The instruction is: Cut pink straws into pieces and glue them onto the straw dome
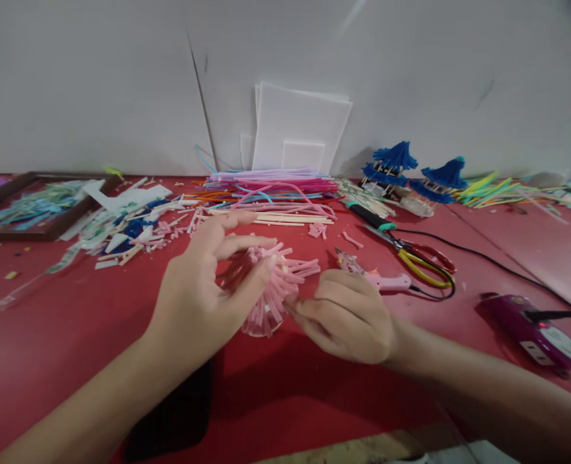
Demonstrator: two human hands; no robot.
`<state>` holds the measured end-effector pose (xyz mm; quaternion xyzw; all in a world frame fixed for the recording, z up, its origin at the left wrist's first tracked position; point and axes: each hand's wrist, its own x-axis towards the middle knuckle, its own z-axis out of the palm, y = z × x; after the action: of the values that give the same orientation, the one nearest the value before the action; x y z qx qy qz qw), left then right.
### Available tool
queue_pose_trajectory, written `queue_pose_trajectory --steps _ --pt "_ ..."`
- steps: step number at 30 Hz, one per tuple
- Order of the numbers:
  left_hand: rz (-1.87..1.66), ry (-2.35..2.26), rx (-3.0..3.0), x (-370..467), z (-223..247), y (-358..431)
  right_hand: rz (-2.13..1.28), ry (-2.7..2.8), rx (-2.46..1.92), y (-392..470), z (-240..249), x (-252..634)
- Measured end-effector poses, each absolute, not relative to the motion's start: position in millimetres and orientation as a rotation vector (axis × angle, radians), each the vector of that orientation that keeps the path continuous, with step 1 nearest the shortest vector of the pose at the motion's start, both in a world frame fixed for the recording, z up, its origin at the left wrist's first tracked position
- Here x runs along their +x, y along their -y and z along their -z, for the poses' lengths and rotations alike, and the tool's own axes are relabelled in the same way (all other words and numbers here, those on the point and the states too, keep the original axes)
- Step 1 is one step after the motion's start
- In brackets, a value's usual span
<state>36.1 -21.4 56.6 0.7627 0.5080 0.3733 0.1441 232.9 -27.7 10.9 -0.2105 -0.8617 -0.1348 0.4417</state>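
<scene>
A small cone-shaped roof of pink fuzzy pipe-cleaner pieces (273, 293) stands tilted over the red table, its strips fanning out from the top. My left hand (212, 270) grips it from the left, thumb on the near side and fingers reaching behind. On the right side, my right hand (343, 316) has its thumb and forefinger pinched together at the lower edge of the strips. Whatever lies between those fingertips is too small to make out. Just behind my right hand lies a pink hot glue gun (387, 281), partly covered by the hand.
Pliers (423, 264) and a black-handled cutter (370, 216) lie at right, near a purple power strip (539, 335). Bundled pipe cleaners (276, 187) line the wall. Two blue-roofed models (394, 158) stand back right. Scraps (135, 225) and a brown frame (58, 232) occupy the left; a dark phone-like slab (174, 419) lies in front.
</scene>
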Motion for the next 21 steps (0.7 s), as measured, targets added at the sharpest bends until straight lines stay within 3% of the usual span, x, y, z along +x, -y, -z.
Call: queue_pose_trajectory --steps 21 --pt "-1.149 -1.257 2.111 33 -46 24 0.383 2.158 -0.493 24 -9 236"
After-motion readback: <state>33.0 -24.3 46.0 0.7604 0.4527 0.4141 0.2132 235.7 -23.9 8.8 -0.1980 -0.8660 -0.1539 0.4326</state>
